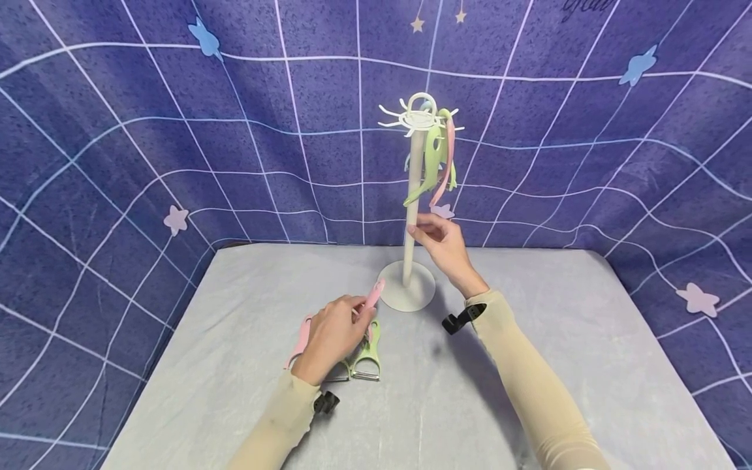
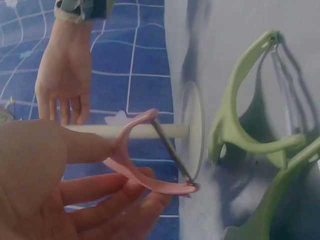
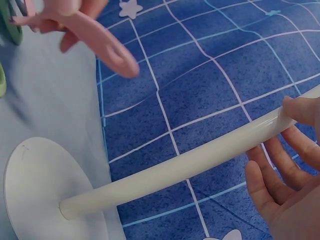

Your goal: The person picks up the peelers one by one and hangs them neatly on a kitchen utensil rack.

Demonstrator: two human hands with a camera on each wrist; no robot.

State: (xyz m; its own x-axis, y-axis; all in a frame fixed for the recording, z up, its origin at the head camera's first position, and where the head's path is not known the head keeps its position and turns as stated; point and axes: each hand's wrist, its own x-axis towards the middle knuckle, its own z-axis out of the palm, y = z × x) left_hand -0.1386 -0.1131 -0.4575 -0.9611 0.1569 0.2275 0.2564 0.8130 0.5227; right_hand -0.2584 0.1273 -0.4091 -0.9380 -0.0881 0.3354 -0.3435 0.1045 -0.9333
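Note:
In the head view my left hand [image 1: 336, 331] pinches a pink Y-shaped peeler [image 1: 374, 295], lifted over the table just left of the stand's round base [image 1: 405, 300]. The left wrist view shows its blade end [image 2: 162, 188] between thumb and fingers; its handle [image 3: 107, 45] points toward the stand in the right wrist view. My right hand [image 1: 445, 249] grips the stand's cream pole [image 3: 175, 172] at mid-height, thumb on one side and fingers on the other. Below my left hand lie a green peeler [image 1: 375, 339] and a pink peeler [image 1: 302, 341], with another partly hidden.
White hooks [image 1: 390, 122] ring the stand's top. On their right side hang a green peeler [image 1: 432, 156] and a pink peeler [image 1: 450, 153], with others behind. A purple gridded cloth [image 1: 317, 150] rises behind the grey-covered table [image 1: 235, 287].

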